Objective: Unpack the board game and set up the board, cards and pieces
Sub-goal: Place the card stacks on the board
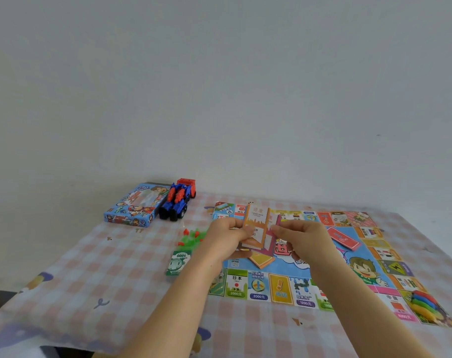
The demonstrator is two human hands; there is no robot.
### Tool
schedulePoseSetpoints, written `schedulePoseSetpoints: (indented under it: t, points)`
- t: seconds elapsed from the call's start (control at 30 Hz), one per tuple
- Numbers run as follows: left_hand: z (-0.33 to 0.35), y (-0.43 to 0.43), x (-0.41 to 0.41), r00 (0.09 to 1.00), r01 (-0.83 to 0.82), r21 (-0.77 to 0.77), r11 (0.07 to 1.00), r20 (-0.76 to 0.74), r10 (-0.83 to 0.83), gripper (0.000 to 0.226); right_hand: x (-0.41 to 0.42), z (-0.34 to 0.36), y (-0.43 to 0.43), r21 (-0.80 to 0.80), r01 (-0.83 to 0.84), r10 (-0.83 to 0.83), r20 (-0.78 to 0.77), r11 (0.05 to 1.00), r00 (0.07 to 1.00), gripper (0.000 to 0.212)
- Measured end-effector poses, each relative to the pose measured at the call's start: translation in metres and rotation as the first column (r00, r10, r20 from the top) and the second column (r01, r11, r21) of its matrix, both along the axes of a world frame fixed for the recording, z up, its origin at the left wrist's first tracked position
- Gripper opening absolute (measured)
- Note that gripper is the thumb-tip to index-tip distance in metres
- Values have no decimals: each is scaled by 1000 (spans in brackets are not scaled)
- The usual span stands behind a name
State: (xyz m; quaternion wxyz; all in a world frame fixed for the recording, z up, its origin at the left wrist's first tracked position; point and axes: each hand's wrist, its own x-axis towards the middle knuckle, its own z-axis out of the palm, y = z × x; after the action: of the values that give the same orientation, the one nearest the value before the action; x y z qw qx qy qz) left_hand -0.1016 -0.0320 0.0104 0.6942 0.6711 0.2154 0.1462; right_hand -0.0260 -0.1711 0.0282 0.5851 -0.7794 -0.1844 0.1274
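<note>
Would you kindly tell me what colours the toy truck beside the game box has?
The toy truck is blue and red with black wheels; head view.

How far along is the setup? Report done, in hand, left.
Done: the board lies open on the table, red deck and orange deck on it, box set aside. In hand: left hand and right hand hold cards above the board. Left: those cards, the money and houses beside the board, the pawns bunched on its corner.
</note>
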Motion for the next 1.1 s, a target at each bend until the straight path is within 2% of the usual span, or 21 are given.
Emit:
schedulePoseSetpoints:
  t: [0.33,0.5,0.73,0.97,1.1]
  points:
    - [-7,-9,10,998,-32,-110,993,53,38,9,10,-8,-15,116,69,-61,-67,991,996,14]
    - [-11,-12,14,998,-45,-91,995,42,49,5,10,-12,-17,141,85,-71,-106,986,992,17]
    - [-14,-15,17,997,-52,-105,993,48,57,9,15,-13,-17,47,24,-23,-20,999,1000,7]
    - [-17,-9,15,977,-184,-84,979,90,192,6,18,-12,-23,169,105,-99,-43,980,994,4]
    - [-13,-16,15,985,-105,-23,994,133,107,8,16,-10,-22,196,40,-38,-13,980,999,13]
